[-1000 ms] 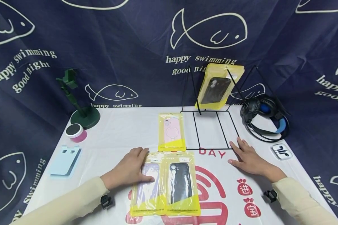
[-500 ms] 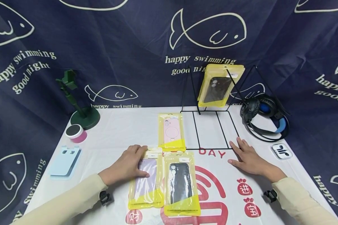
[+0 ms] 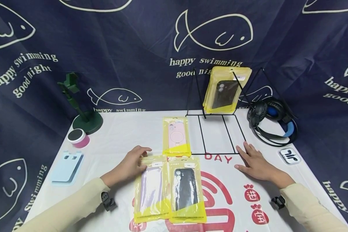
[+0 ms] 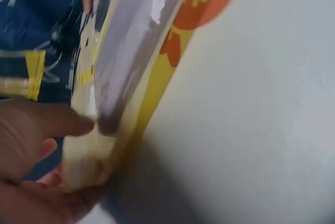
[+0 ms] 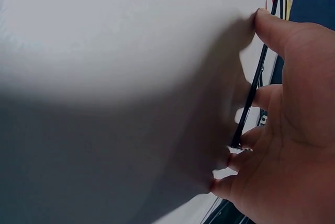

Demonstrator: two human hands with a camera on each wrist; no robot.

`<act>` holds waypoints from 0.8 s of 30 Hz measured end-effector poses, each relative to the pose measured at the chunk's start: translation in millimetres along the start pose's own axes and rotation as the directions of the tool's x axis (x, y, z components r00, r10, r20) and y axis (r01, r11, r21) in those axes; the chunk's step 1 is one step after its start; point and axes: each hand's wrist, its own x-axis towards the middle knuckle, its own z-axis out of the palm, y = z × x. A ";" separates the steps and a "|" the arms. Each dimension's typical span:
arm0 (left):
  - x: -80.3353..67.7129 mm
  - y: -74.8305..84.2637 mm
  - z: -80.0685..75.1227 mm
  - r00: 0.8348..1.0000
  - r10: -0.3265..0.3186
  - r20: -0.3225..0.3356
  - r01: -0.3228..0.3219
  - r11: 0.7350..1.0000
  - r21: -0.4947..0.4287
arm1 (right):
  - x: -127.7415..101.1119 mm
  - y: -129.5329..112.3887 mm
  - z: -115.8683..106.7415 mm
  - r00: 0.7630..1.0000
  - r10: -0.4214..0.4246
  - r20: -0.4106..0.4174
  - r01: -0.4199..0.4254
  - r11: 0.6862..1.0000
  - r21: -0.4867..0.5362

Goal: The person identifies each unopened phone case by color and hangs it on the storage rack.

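Observation:
My left hand (image 3: 140, 160) pinches the top left corner of a yellow-edged bag holding a purple phone case (image 3: 152, 190). In the left wrist view the thumb and fingers (image 4: 63, 124) clamp that purple case bag (image 4: 125, 62) at its end. A like bag with a black case (image 3: 187, 190) lies right beside it, and one with a pink case (image 3: 177, 136) lies farther back. My right hand (image 3: 249, 158) rests flat and open on the white table, fingertips at the front corner of a black wire rack (image 3: 214, 153); the right hand (image 5: 246, 98) touches the wire.
A bagged black case (image 3: 224, 90) hangs on the rack's back. Blue-black headphones (image 3: 274, 124) and a small white box (image 3: 290, 156) lie at the right. A green stand (image 3: 87, 120), pink speaker (image 3: 78, 137) and light blue case (image 3: 67, 163) sit at the left.
My left hand slid off the face of the purple case bag to its top left corner and now pinches it. The bag shifted clear of the black one. The right hand stayed still.

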 end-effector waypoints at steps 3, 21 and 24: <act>3.0 -7.5 -3.1 0.992 -0.122 0.003 0.120 0.971 -0.206 | -0.2 -0.1 0.0 1.000 -0.001 -0.004 0.001 1.000 0.000; 0.8 -13.8 -19.0 0.851 -0.447 0.277 0.483 0.457 -0.747 | -0.6 0.2 -0.2 1.000 -0.007 -0.009 0.007 1.000 -0.007; -0.6 -13.0 -18.3 0.843 -0.430 0.322 0.501 0.412 -0.761 | 0.1 0.1 0.1 1.000 -0.006 -0.008 0.006 1.000 -0.013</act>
